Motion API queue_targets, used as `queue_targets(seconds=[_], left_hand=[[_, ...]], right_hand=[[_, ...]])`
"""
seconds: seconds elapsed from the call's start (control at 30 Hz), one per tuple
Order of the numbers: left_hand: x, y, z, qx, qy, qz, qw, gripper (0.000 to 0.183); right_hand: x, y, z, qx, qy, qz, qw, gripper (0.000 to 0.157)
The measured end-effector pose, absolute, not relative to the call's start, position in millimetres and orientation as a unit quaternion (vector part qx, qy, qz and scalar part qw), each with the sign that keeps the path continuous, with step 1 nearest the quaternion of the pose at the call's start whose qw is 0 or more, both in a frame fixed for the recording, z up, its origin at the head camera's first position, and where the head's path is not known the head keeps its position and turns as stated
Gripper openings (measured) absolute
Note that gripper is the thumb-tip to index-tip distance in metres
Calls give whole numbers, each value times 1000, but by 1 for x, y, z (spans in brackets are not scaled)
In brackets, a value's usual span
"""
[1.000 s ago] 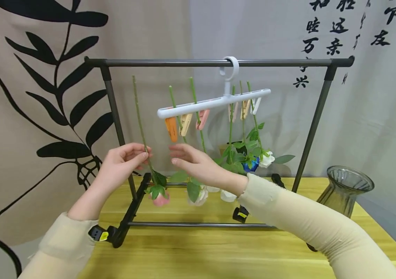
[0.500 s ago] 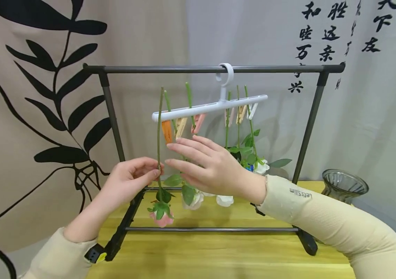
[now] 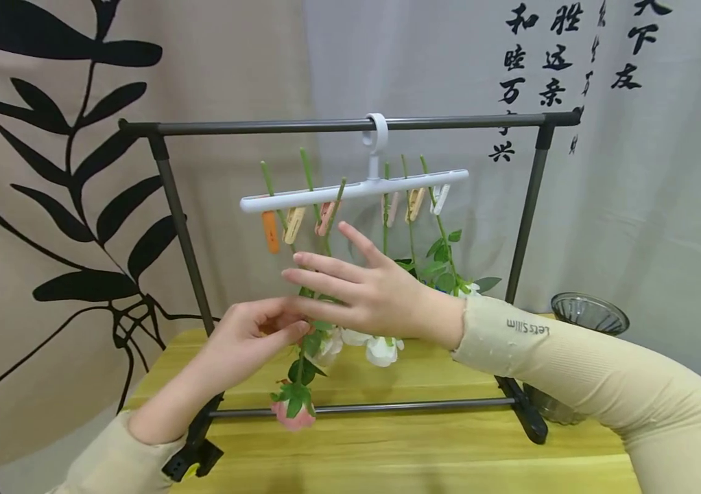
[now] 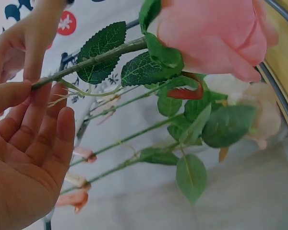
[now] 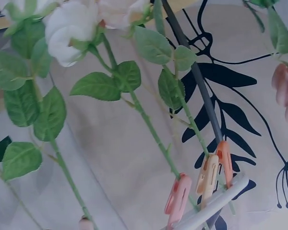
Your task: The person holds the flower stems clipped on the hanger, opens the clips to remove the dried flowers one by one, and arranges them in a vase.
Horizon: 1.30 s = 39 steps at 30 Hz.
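Note:
An artificial pink rose (image 3: pixel 295 414) hangs bloom down from my left hand (image 3: pixel 245 346), which pinches its stem between thumb and index finger. That pinch shows close up in the left wrist view, beside the large pink bloom (image 4: pixel 213 36). Straight-fingered, my right hand (image 3: pixel 369 291) is in front of the stem, hiding its middle; whether it touches the stem I cannot tell. The stem's tip rises before the pink clothespin (image 3: pixel 326 218). Above the hands is a white hanger (image 3: pixel 350 191) with an orange clothespin (image 3: pixel 270 233) at its left end and a beige clothespin (image 3: pixel 293 225) beside it.
The hanger hooks over a dark metal rack (image 3: pixel 252 127) standing on a wooden table (image 3: pixel 424 453). Several flowers hang upside down from its clothespins, among them a white rose (image 3: pixel 383 351). A glass vase (image 3: pixel 590 312) is behind the right forearm. A printed curtain (image 3: pixel 233 178) forms the backdrop.
My left hand has carried the pink rose rightward, from left of the hanger to beneath its clothespins. The right hand's fingers have straightened and spread, and the two hands now overlap in view.

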State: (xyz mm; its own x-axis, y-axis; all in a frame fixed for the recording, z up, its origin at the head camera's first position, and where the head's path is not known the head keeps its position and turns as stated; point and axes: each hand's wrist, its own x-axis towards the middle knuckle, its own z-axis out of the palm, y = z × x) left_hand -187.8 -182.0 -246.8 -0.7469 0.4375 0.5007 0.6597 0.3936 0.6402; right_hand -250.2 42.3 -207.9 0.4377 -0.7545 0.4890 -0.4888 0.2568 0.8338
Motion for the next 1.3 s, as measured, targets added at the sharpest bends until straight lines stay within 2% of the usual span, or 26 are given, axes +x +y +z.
queue_targets(seconds=[0.4,0.57,0.8,0.9,1.1,1.3], left_hand=[[-193,-168,-244,-350,-826,-423,126,13],[-204,-169,-236,-320,-833,-423,158,16],[-244,-192,-229,-227,-816,-485,215,29],[-262,-203,-236,-178,-801,-533,207,35],[-292,-214,-252,-101,-758,-623,164,35],[-316,-206,-250,-107,-695,-702,117,72]], right_hand=[[-254,56,-207,616,-485,-101,613,8],[-256,73,-207,609,-511,-93,600,14],[-264,110,-203,588,-559,-62,582,16],[-266,127,-201,578,-571,-44,581,16],[-267,161,-196,539,-606,-2,584,19],[-264,191,-193,476,-653,66,585,16]])
